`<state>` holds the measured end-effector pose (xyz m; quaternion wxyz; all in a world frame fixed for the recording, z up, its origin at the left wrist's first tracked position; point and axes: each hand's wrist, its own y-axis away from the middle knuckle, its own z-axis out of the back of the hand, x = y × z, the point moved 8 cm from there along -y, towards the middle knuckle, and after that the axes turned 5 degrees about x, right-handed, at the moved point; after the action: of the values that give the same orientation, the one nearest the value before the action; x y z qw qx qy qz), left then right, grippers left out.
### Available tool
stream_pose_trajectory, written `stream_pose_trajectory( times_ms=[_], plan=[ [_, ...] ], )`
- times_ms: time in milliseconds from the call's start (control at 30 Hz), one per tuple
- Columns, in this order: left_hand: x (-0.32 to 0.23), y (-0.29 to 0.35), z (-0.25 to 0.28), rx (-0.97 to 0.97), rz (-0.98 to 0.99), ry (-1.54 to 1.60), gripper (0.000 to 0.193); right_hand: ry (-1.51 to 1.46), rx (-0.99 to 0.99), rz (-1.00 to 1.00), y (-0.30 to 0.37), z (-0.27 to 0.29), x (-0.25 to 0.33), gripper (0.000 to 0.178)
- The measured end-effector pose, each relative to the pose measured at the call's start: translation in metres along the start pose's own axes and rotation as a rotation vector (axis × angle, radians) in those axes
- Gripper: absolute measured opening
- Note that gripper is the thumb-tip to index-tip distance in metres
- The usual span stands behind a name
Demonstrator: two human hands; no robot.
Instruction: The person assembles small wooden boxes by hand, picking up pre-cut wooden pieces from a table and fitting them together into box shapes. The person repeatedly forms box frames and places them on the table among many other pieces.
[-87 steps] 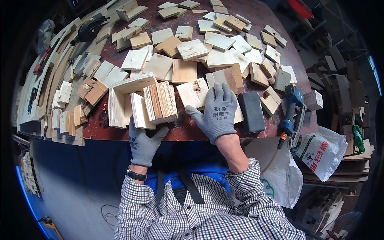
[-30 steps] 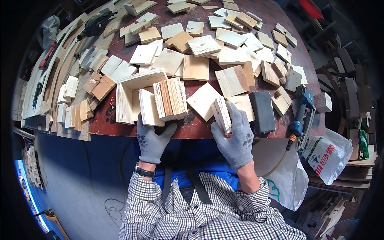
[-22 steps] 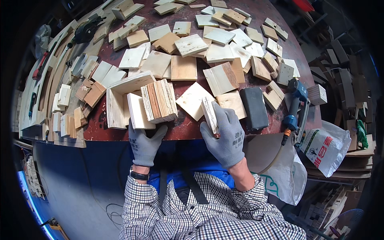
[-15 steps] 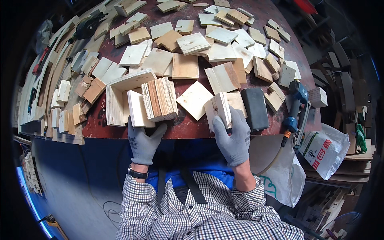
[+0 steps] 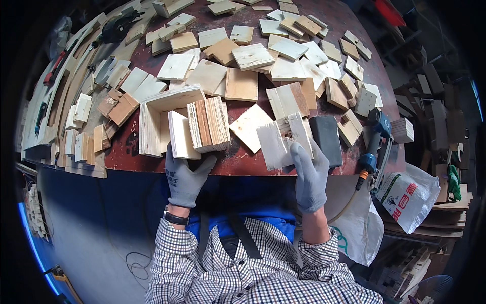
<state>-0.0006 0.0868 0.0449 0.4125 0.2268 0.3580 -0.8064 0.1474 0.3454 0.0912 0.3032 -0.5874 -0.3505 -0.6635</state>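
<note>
My left hand (image 5: 186, 178), in a grey glove, is at the table's front edge, gripping the near end of a pale wood board (image 5: 183, 136). Its fingers are partly hidden by the board, and the thumb sticks out to the right below a stack of plywood pieces (image 5: 209, 124). That stack stands upright against the board, beside an open-sided wooden box (image 5: 152, 129). In my gloved right hand (image 5: 310, 177) is a flat wood piece (image 5: 273, 144) with a rough, chipped patch, tilted with its broad face showing. The thumb lies on its face; the other fingers are mostly hidden behind.
Many loose wood blocks (image 5: 242, 85) cover the dark red table (image 5: 233, 164). A dark grey block (image 5: 325, 142) lies right of my right hand. Further right is a blue nail gun (image 5: 373, 137) with a hose. Long boards and tools line the left side; white sacks (image 5: 407, 195) hang lower right.
My right hand has shifted right and turned the wood piece, so its broad face now shows instead of mostly its edge. My left hand keeps its grip; the whole view has shifted slightly.
</note>
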Motion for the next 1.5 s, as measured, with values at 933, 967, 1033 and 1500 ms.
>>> stream_pose_trajectory(
  times_ms=[933, 967, 1033, 1500],
  plan=[
    [0.006, 0.007, 0.01, -0.23, 0.031, -0.088, 0.111, 0.523, 0.514, 0.496, -0.034, -0.142, 0.02, 0.068],
    [0.003, 0.007, 0.009, -0.257, 0.016, -0.123, 0.111, 0.531, 0.534, 0.499, -0.034, -0.141, 0.016, 0.071],
    [0.001, 0.005, 0.01, -0.26, 0.047, -0.127, 0.112, 0.427, 0.645, 0.43, -0.041, -0.137, 0.011, 0.077],
    [-0.003, 0.003, 0.01, -0.309, 0.037, -0.226, 0.118, 0.333, 0.753, 0.053, -0.055, -0.133, -0.003, 0.072]
  ],
)
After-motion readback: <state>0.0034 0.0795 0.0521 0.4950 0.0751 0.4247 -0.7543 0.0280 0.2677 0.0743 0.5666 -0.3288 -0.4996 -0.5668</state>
